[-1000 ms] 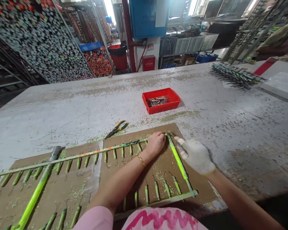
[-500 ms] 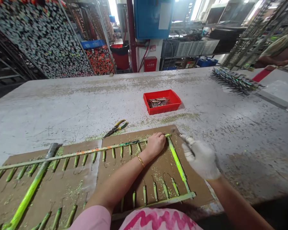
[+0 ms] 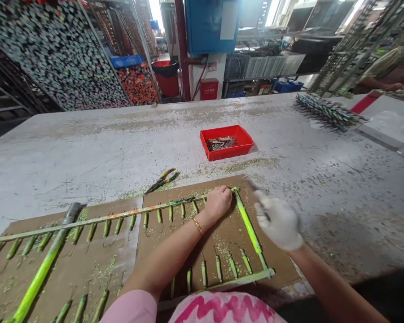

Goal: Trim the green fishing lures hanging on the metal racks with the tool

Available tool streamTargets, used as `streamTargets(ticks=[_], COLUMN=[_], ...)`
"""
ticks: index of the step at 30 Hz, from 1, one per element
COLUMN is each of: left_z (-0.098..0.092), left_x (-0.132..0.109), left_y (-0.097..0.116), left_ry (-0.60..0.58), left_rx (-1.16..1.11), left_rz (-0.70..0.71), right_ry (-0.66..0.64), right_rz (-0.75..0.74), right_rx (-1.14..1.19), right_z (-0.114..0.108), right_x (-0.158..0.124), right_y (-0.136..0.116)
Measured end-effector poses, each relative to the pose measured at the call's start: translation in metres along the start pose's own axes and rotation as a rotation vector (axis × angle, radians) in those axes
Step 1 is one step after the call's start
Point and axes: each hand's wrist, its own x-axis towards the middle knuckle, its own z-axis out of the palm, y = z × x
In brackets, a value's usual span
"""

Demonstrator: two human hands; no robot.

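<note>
A long frame [image 3: 87, 223] splashed with yellow-green paint lies on brown cardboard, with rows of green lure-like pieces [image 3: 159, 216] with thin wire hooks hanging from its bars. My bare left hand [image 3: 218, 200], closed, presses around the upper bar close to its right corner; whatever sits under the fingers is hidden. My right hand [image 3: 278, 220], in a white glove, is closed around a slim tool [image 3: 251, 182] just right of that corner. The tool is smeared by motion, so its kind does not show. Pliers [image 3: 162, 180] with yellow-and-black handles rest beyond the bar.
Farther back stands a red tray [image 3: 226, 154] holding small metal pieces. Green flakes are scattered over the cardboard [image 3: 121, 251] and the white table [image 3: 87, 152]. A bundle of dark, shiny pieces [image 3: 328, 112] lies at the back right, near another person's arm [image 3: 384, 84].
My gloved right hand has shifted slightly, and the tool's blurred end sits a little higher. My left hand stays at the same spot on the bar. The view has moved a little.
</note>
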Motion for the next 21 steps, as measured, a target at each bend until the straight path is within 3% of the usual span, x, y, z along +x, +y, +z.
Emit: streamTargets(ticks=[2, 7, 12, 17, 21], left_z=[0.0000, -0.0002, -0.0006, 0.0003, 0.0023], left_x=[-0.0002, -0.0002, -0.0002, -0.0003, -0.0005], left_y=[-0.0001, 0.0004, 0.0009, 0.0011, 0.0004], left_ry=[-0.002, -0.004, -0.012, 0.008, 0.006], left_rx=[0.001, 0.006, -0.008, 0.006, -0.002], left_rz=[0.010, 0.006, 0.011, 0.009, 0.012], right_ry=[-0.094, 0.021, -0.082, 0.045, -0.106], right_rz=[-0.085, 0.112, -0.052, 0.101, -0.032], right_rx=[0.017, 0.042, 0.009, 0.006, 0.040], right_z=[0.0009, -0.0015, 0.0061, 0.0012, 0.0025], right_x=[-0.0002, -0.0019, -0.0034, -0.0051, -0.0044], right_y=[-0.0010, 0.0013, 0.0037, 0.0058, 0.0032])
